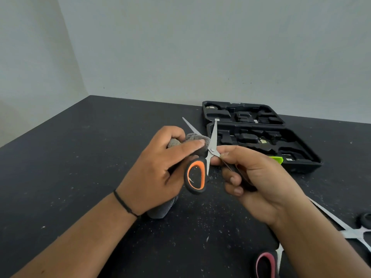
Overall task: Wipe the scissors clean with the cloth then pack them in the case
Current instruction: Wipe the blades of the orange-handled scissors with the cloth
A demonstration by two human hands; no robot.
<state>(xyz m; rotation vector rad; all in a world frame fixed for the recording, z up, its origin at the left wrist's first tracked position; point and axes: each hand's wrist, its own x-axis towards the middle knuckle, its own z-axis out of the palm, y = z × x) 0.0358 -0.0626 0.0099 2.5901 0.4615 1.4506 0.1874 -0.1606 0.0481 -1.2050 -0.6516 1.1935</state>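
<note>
A person's left hand [160, 167] wraps its grip around a grey cloth [192, 142] folded over one blade of the orange-handled scissors [210, 151], which stand spread open above a dark bench [80, 157]. The right hand [257, 177] pinches the other handle, its grip curled tightly just beside the pivot. Beyond both grips lies an open black case [301, 149]. Near the right wrist, a second pair of scissors [345, 231] with a pink handle rests on the bench.
</note>
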